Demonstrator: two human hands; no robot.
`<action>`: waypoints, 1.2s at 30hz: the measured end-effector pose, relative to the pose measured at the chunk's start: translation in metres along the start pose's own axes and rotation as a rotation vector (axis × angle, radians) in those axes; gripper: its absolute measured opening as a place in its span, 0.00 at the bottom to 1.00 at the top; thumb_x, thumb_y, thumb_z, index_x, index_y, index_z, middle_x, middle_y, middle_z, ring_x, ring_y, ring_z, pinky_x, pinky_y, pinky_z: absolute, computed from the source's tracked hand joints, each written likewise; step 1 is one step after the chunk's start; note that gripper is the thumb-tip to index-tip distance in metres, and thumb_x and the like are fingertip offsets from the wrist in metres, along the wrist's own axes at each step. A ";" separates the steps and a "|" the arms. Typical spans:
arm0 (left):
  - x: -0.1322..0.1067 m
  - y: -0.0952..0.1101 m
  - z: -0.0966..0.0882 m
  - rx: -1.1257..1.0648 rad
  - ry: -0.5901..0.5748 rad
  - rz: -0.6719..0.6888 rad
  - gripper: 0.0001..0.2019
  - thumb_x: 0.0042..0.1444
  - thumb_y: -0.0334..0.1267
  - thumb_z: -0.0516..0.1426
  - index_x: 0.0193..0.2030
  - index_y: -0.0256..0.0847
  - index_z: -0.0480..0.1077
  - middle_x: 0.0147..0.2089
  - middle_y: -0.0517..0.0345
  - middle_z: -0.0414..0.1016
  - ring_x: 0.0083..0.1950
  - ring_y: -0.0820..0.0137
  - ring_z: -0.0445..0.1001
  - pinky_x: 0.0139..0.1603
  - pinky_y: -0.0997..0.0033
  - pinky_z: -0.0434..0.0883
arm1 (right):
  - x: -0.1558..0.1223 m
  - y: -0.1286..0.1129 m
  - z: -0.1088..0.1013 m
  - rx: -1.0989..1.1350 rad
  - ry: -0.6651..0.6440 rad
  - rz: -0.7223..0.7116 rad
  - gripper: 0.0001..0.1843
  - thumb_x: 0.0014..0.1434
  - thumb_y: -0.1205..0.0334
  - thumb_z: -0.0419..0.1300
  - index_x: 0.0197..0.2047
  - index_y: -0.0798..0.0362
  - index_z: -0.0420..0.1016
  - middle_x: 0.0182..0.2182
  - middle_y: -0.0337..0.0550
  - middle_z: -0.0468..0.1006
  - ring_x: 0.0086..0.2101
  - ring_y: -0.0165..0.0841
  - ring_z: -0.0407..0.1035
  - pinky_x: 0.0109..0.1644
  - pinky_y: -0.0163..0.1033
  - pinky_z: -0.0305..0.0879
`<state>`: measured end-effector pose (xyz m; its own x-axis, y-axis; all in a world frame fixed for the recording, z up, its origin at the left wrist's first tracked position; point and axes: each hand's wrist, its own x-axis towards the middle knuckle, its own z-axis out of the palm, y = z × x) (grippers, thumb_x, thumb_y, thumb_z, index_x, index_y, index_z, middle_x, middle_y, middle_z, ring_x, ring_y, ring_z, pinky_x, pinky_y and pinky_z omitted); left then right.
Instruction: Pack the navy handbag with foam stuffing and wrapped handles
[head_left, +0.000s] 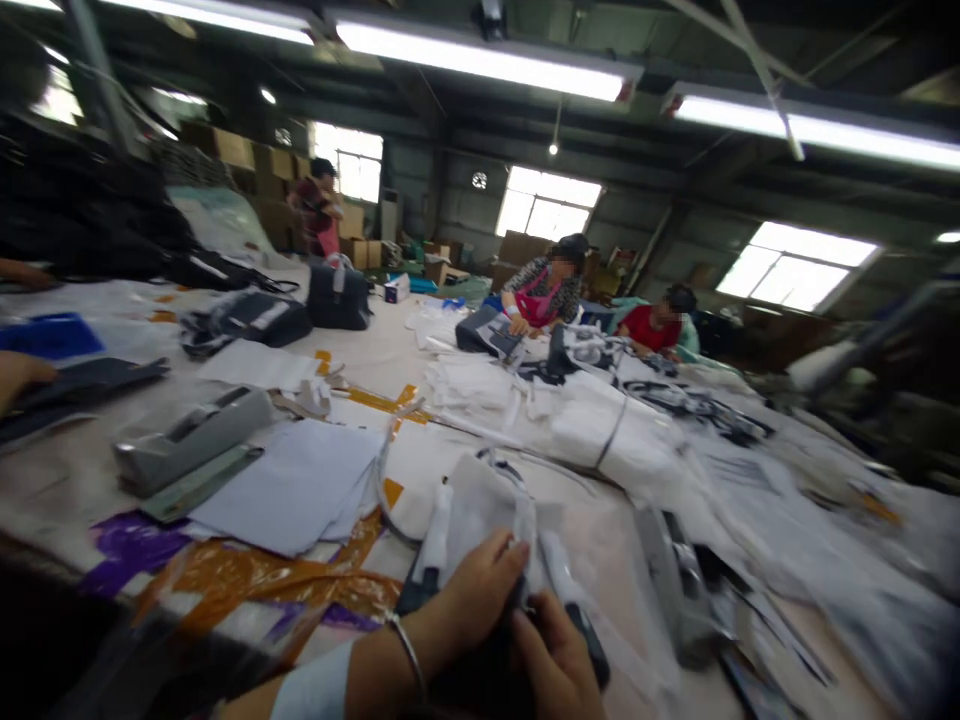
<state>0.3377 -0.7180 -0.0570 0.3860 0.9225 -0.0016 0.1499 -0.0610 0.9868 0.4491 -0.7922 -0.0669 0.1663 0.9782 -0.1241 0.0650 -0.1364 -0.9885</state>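
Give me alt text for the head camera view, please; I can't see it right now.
The left hand and right hand hold a white fabric piece with dark strap ends over a cluttered worktable. A metal bangle circles the left wrist. A strapped white fabric bundle and gray tape dispenser lie nearby; two co-workers sit across the table.

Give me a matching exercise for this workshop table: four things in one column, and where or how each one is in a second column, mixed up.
Things:
1. Silver metal bangle
2. Grey tape dispenser
3. Bundle of white sheets
4. Flat blue plastic tray

Places and states:
A. Bound round the middle with a band
B. Near the table's far left edge
C. On the wrist of the near arm
D. Beside a stack of pale blue paper sheets

Right pairs: 1-C, 2-D, 3-A, 4-B.
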 end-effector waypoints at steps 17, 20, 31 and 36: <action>0.006 -0.005 -0.001 -0.152 -0.001 -0.077 0.22 0.59 0.58 0.46 0.34 0.40 0.63 0.28 0.62 0.64 0.29 0.71 0.64 0.32 0.71 0.64 | 0.029 -0.020 -0.003 0.489 -0.084 0.158 0.19 0.51 0.50 0.64 0.36 0.58 0.70 0.19 0.34 0.68 0.20 0.24 0.61 0.25 0.30 0.56; 0.004 -0.004 -0.002 0.019 0.023 0.039 0.19 0.61 0.55 0.46 0.39 0.41 0.64 0.32 0.60 0.68 0.36 0.68 0.66 0.40 0.68 0.64 | 0.032 -0.028 -0.009 0.597 -0.148 0.244 0.16 0.49 0.54 0.66 0.33 0.58 0.71 0.20 0.34 0.68 0.20 0.22 0.61 0.24 0.29 0.57; 0.006 0.000 0.001 -0.141 -0.069 0.141 0.23 0.61 0.55 0.46 0.51 0.38 0.64 0.47 0.51 0.72 0.50 0.64 0.68 0.54 0.66 0.61 | 0.038 -0.043 -0.013 0.519 -0.280 0.220 0.18 0.45 0.54 0.68 0.27 0.58 0.67 0.17 0.32 0.61 0.19 0.20 0.53 0.23 0.28 0.48; 0.032 0.024 -0.009 -0.455 -0.089 -0.268 0.29 0.56 0.63 0.45 0.49 0.41 0.67 0.35 0.56 0.73 0.35 0.66 0.70 0.37 0.67 0.67 | 0.061 -0.039 -0.012 0.403 -0.194 -0.025 0.13 0.51 0.56 0.62 0.33 0.57 0.70 0.17 0.31 0.61 0.19 0.22 0.50 0.24 0.31 0.45</action>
<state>0.3456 -0.6871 -0.0324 0.4672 0.8458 -0.2574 -0.1484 0.3621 0.9203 0.4682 -0.7295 -0.0350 -0.0207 0.9969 -0.0758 -0.3281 -0.0784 -0.9414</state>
